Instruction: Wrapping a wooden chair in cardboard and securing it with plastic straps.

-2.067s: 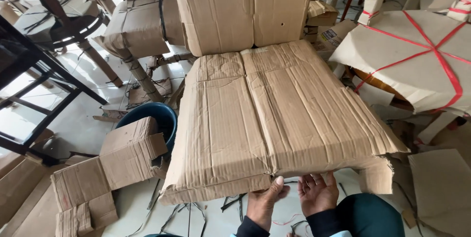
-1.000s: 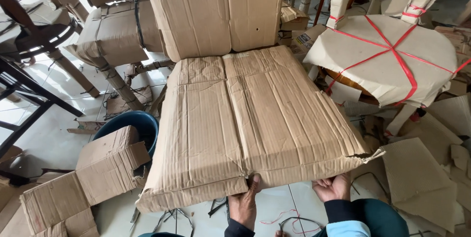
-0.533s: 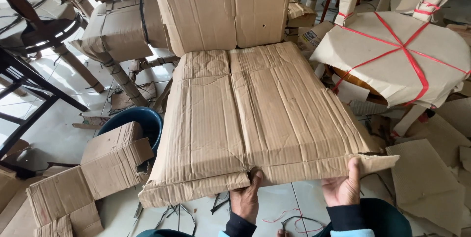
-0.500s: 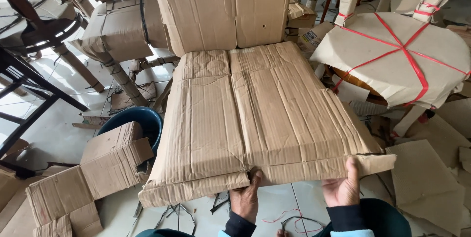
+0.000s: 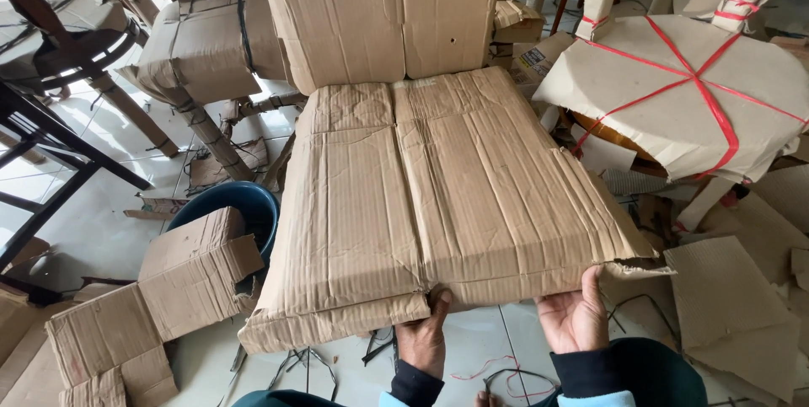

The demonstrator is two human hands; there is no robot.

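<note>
A chair wrapped in brown corrugated cardboard (image 5: 421, 188) stands in front of me, its seat and upright back fully covered. My left hand (image 5: 424, 335) grips the front edge of the seat's cardboard near the middle, thumb on top. My right hand (image 5: 575, 316) holds the front right corner flap from below, fingers curled up around the torn edge. Both hands press the cardboard against the seat front.
A blue bucket (image 5: 226, 209) holding folded cardboard pieces (image 5: 160, 289) sits at left. Another cardboard-wrapped chair (image 5: 202, 45) stands behind it. A round wrapped item tied with red strapping (image 5: 683, 87) is at right. Cardboard scraps (image 5: 729, 314) and thin cords (image 5: 497, 369) litter the tiled floor. Dark wooden furniture (image 5: 42, 129) is far left.
My right hand has shifted from the middle of the front edge out to the right corner flap and folded it up. My left hand stayed near the centre. The view moved closer.
</note>
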